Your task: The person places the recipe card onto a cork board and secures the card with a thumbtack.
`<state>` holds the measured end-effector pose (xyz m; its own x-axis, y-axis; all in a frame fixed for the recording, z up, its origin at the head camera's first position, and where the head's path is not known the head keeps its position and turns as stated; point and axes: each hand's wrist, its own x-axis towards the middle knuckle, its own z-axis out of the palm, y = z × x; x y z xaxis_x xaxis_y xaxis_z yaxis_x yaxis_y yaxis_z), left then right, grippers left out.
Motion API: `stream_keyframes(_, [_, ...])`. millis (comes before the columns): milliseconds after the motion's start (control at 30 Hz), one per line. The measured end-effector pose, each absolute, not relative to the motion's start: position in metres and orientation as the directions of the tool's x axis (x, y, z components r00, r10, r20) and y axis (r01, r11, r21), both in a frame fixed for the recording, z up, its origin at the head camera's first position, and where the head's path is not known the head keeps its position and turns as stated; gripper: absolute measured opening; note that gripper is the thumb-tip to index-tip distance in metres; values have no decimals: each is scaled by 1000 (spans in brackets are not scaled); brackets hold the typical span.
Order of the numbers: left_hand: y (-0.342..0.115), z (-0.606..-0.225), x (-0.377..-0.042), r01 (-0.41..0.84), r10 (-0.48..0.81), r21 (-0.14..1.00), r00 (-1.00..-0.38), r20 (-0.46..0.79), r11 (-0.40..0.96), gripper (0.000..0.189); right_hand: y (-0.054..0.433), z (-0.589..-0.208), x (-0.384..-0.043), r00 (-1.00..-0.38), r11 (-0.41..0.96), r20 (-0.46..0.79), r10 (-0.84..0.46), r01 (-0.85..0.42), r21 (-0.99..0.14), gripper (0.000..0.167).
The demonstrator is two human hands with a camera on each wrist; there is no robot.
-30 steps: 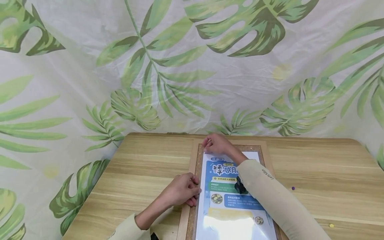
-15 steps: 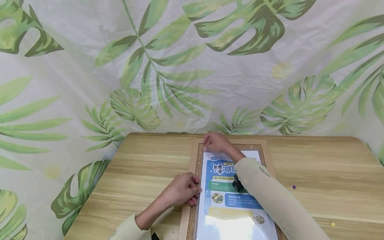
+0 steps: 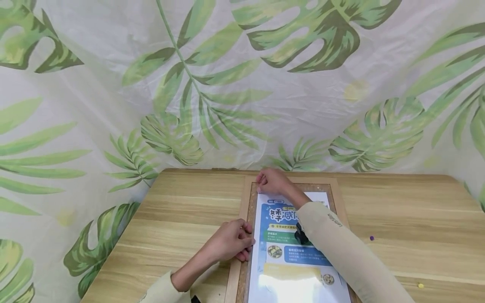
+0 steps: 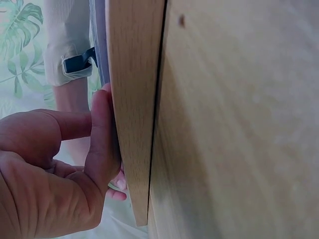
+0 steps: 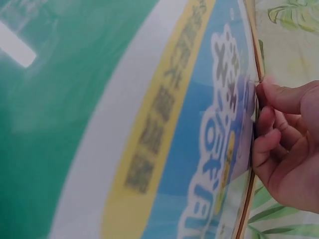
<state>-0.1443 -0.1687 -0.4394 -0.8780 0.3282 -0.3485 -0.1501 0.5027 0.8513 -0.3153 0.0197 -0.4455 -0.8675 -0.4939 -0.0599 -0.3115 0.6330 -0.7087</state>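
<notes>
A glossy poster (image 3: 280,269) in blue, green and yellow lies over a wood-framed cork board (image 3: 331,181). My right hand (image 3: 273,182) reaches across to the poster's top left corner. In the right wrist view, thumb and forefinger (image 5: 284,97) of that hand pinch at the sheet's edge, while the other fingers curl in; what sits between the fingertips is mostly hidden. At the poster's left edge rests my left hand (image 3: 232,240), its bent fingers touching the sheet and the board's frame. From the left wrist, a finger (image 4: 102,134) lies along the wooden frame (image 4: 132,99).
Under the board is a wood-grain table (image 3: 182,206). A small purple piece (image 3: 371,238) and a small yellow piece (image 3: 420,285) lie to the board's right. Behind the table hangs a leaf-printed cloth (image 3: 242,84). My right sleeve (image 3: 352,248) crosses the poster.
Both hands stay at the same spots on the poster's edge. The head view shifts only slightly.
</notes>
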Motion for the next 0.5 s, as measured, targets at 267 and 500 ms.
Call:
stream_keyframes(267, [-168, -440, -143, -154, 319, 849, -881, -350, 506, 20, 24, -453, -320, -818, 575, -3, -576, -402, -713, 18])
stream_keyframes(500, [-168, -439, -143, -149, 322, 850, -881, -346, 506, 19, 26, -453, -323, -780, 523, 3, -626, -423, -740, 18])
